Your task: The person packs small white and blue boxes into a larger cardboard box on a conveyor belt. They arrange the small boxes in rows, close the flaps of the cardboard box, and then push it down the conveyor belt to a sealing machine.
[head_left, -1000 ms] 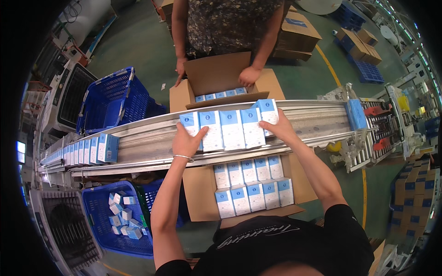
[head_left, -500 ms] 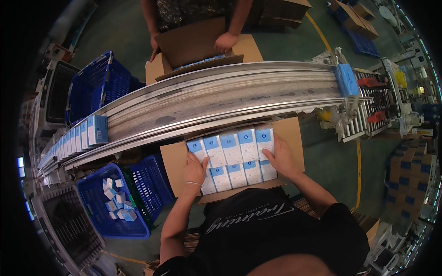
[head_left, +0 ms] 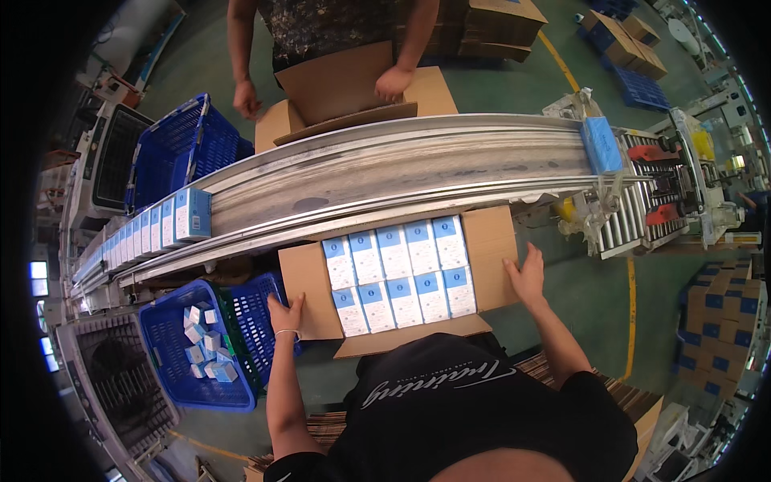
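In front of me stands an open cardboard carton [head_left: 414, 323], holding two rows of small white-and-blue boxes [head_left: 399, 276]. My left hand [head_left: 287, 315] is at the outer edge of the carton's left flap [head_left: 312, 285], its thumb over the cardboard and its fingers apart from the thumb. At the right flap [head_left: 491, 249], my right hand [head_left: 527, 277] is spread, with the thumb touching the flap's outer edge and the fingers beyond it. Both hands look open, with no box in them.
A conveyor [head_left: 385, 165] runs beyond the carton, with a line of boxes [head_left: 191, 215] at its left. Left of me, a blue crate [head_left: 241, 399] holds loose small boxes. Across the belt, another person [head_left: 333, 32] works at an open carton [head_left: 438, 88]. Stacked cartons [head_left: 715, 321] stand right.
My hands have moved off the boxes and outward to the side flaps. The boxes now sit in straighter rows in the carton. The other person's left-side hand has come off their carton.
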Available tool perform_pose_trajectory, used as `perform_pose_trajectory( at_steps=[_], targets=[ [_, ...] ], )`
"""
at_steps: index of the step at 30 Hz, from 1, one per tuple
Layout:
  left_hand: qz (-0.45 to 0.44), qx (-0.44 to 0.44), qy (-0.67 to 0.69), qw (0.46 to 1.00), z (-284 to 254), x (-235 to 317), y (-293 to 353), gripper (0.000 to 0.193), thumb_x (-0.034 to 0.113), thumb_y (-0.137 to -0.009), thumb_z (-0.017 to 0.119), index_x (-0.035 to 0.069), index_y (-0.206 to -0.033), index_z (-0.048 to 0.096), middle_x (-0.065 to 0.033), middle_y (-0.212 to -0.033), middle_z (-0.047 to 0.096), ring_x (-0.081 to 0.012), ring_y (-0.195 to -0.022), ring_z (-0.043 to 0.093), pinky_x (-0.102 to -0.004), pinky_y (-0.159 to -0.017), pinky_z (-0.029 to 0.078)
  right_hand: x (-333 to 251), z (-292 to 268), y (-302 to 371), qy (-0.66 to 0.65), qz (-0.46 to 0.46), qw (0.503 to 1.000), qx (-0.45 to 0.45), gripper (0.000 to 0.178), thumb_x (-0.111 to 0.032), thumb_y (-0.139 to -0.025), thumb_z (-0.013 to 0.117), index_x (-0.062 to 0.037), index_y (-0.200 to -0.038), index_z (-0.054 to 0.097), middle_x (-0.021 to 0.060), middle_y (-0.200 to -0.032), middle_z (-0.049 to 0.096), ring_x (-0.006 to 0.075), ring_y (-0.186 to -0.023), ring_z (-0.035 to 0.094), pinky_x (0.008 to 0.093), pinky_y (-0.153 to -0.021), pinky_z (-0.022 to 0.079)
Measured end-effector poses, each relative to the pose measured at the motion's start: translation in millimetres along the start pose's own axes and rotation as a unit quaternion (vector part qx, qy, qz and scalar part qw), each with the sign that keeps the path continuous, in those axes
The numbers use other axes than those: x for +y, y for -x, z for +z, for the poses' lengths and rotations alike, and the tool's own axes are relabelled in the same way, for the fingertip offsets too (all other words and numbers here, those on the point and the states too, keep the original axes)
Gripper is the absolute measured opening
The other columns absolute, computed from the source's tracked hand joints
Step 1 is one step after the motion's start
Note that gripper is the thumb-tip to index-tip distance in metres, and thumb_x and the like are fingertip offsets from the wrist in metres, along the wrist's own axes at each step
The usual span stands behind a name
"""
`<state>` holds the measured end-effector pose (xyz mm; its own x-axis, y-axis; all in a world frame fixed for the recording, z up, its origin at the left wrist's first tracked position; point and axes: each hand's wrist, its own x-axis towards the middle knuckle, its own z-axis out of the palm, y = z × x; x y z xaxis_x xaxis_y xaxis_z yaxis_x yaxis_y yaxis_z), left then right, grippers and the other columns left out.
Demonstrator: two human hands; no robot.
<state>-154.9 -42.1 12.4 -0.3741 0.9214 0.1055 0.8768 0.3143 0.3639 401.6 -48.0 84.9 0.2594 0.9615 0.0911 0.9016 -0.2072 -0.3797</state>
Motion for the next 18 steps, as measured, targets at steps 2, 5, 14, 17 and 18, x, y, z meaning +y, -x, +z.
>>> perform_pose_trajectory(
  at_steps=[2,5,14,17,18],
  targets=[
    [-0.087,-0.182,0.037,0.979,-48,37,-8,0.07,0.044,-0.072,0.07,-0.008,-0.109,0.044,-0.0303,-0.093,0.062,-0.042,-0.087,0.061,-0.0438,-0.078,0.049,15,-18,4,-0.076,0.194,0.957,-0.203,0.058,-0.026,-0.082,0.061,0.0032,-0.126,0.038,0.0184,-0.078,0.062,0.0341,-0.073,0.061,0.0415,-0.065,0.049],
    [0.051,-0.317,-0.033,0.946,-103,129,11,0.063,0.038,-0.079,0.062,-0.008,-0.117,0.041,-0.026,-0.079,0.063,-0.0412,-0.074,0.062,-0.0473,-0.071,0.05,-46,-40,20,-0.085,-0.056,0.977,-0.187,0.071,-0.037,-0.083,0.057,0.004,-0.134,0.028,0.0133,-0.056,0.058,0.0332,-0.056,0.06,0.0427,-0.055,0.049],
    [0.607,-0.056,-0.216,0.763,-23,200,-13,0.048,0.018,-0.082,0.049,0.008,-0.128,0.045,-0.0172,-0.137,0.039,-0.0332,-0.126,0.038,-0.056,-0.102,0.028,-119,52,6,-0.058,-0.235,0.87,-0.429,0.081,-0.046,-0.09,0.045,0.0066,-0.139,0.008,0.0221,-0.083,0.062,0.038,-0.076,0.06,0.0417,-0.068,0.049],
    [0.531,0.018,-0.142,0.835,-36,224,-53,0.046,0.016,-0.082,0.048,0.007,-0.127,0.045,-0.0149,-0.137,0.04,-0.0329,-0.126,0.038,-0.0532,-0.101,0.03,-116,0,19,-0.114,-0.204,0.812,-0.535,0.069,-0.046,-0.092,0.042,-0.0002,-0.139,0.022,0.0235,-0.106,0.057,0.0369,-0.096,0.056,0.0418,-0.083,0.044],
    [0.499,0.007,-0.137,0.856,-16,213,-43,0.045,0.015,-0.082,0.049,0.006,-0.127,0.046,-0.0148,-0.137,0.04,-0.0327,-0.126,0.039,-0.0521,-0.098,0.033,-113,-15,25,-0.123,-0.2,0.783,-0.576,0.066,-0.047,-0.092,0.041,-0.0025,-0.139,0.027,0.0241,-0.115,0.054,0.0364,-0.104,0.054,0.0422,-0.09,0.042]
  ],
)
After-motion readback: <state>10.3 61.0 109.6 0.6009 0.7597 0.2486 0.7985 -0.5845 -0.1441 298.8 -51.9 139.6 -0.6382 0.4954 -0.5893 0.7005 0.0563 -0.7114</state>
